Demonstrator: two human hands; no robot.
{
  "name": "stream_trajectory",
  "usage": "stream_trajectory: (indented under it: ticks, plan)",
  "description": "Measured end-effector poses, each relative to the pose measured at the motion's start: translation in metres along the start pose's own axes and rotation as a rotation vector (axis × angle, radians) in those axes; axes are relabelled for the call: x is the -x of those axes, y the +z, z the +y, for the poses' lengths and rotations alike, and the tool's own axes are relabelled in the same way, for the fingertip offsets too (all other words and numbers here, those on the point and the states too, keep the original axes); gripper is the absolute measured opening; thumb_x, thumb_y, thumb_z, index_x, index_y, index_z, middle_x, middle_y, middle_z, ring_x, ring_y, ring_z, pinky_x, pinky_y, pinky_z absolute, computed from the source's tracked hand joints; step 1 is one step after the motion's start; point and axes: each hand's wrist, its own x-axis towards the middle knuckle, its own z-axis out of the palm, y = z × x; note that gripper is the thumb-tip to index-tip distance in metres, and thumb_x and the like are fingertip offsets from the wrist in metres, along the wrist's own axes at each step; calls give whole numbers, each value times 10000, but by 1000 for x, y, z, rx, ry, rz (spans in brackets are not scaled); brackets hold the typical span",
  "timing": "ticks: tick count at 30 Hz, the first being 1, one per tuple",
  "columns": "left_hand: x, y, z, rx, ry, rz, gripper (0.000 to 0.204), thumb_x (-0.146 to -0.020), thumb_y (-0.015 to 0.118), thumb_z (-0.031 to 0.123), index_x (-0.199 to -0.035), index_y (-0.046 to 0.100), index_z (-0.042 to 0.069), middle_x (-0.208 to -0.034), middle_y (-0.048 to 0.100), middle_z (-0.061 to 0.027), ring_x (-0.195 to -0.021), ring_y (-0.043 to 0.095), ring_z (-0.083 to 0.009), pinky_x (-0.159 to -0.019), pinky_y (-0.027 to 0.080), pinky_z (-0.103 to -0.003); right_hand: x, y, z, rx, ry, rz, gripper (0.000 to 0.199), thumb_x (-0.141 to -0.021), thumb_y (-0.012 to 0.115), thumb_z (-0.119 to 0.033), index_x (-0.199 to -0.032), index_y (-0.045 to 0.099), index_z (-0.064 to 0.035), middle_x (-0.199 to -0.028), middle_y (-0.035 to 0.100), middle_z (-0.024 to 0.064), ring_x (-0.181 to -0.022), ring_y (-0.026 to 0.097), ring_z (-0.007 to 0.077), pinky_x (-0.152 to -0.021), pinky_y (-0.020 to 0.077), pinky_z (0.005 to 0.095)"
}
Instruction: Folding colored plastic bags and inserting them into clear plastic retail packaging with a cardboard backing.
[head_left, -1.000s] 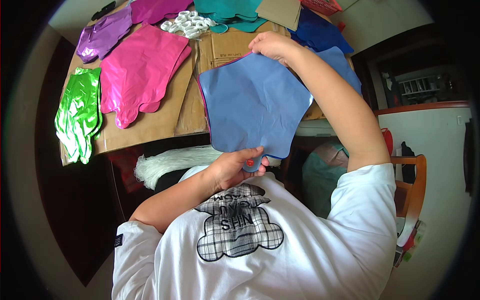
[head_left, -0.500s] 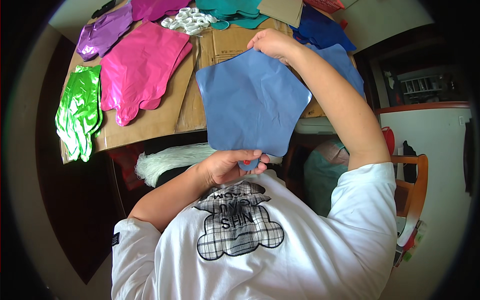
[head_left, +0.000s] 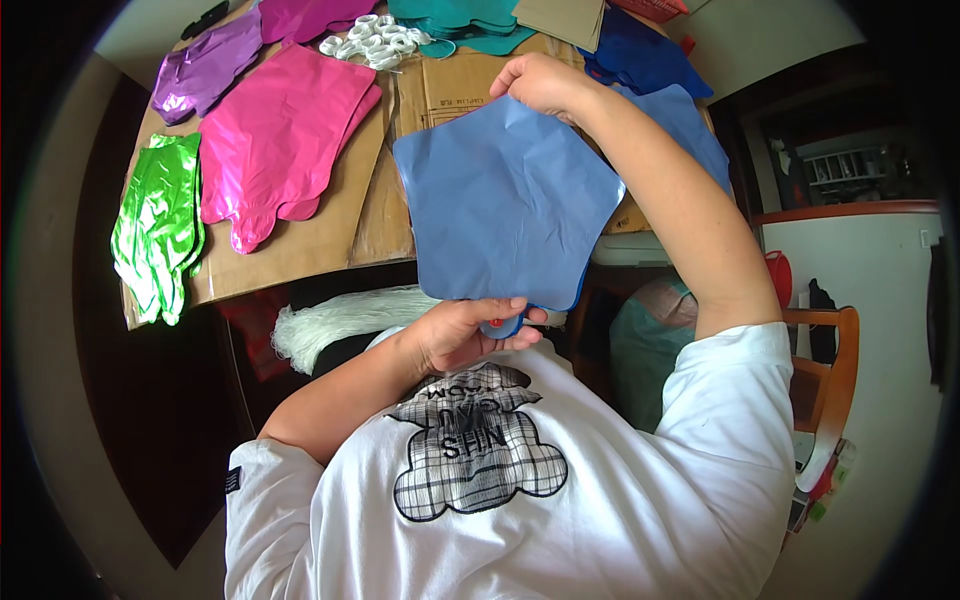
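Observation:
A flat, uninflated blue foil balloon (head_left: 510, 210), shaped like a blunt star, is stretched upright between my two hands. My left hand (head_left: 475, 335) pinches its lower end between thumb and fingers, close to my chest, with a small red spot showing beside the thumb. At the top edge, my right hand (head_left: 540, 85) grips the balloon with bent fingers; part of that grip is hidden. Along the lower right, a brighter blue edge peeks out behind the front face. I cannot tell whether there is more than one layer.
Cardboard (head_left: 310, 235) covers the table, bearing flat pink balloons (head_left: 280, 135), green balloons (head_left: 158, 230), purple balloons (head_left: 205, 70), teal balloons (head_left: 470, 25) and dark blue balloons (head_left: 645, 55). Several white ribbon rolls (head_left: 375, 42) lie at the back. White strands (head_left: 345, 325) hang below the table's edge; a wooden chair (head_left: 835, 370) stands right.
The blue balloon has tilted very slightly, showing more of the brighter blue edge at its lower right. Both hands keep their grip almost in place.

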Motion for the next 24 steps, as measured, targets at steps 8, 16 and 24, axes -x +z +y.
stream_trajectory:
  ticks: [8,16,24]
  plan:
    - [-12,-26,-4,218,-4,-193,364,-887,620,222,-1085,542,-73,-1086,592,-160,-994,587,-258,-977,428,-390,-16,-5,14,4,-53,-75,231,-866,482,49,-1026,643,9,-934,654,110,-814,625,147,-707,511,278]
    - [-13,-8,-5,13,-22,87,243,-916,596,204,-1058,580,8,-1001,617,-91,-883,574,-168,-861,484,-315,-15,-3,9,20,-103,-82,226,-878,488,30,-1034,649,6,-961,643,103,-848,609,142,-748,499,269]
    - [-6,9,7,67,-1,55,180,-955,523,132,-1034,574,-21,-985,622,-108,-855,596,-183,-800,510,-307,-10,-6,1,37,-83,-59,220,-866,512,29,-1031,655,1,-963,649,97,-878,596,147,-785,483,277]
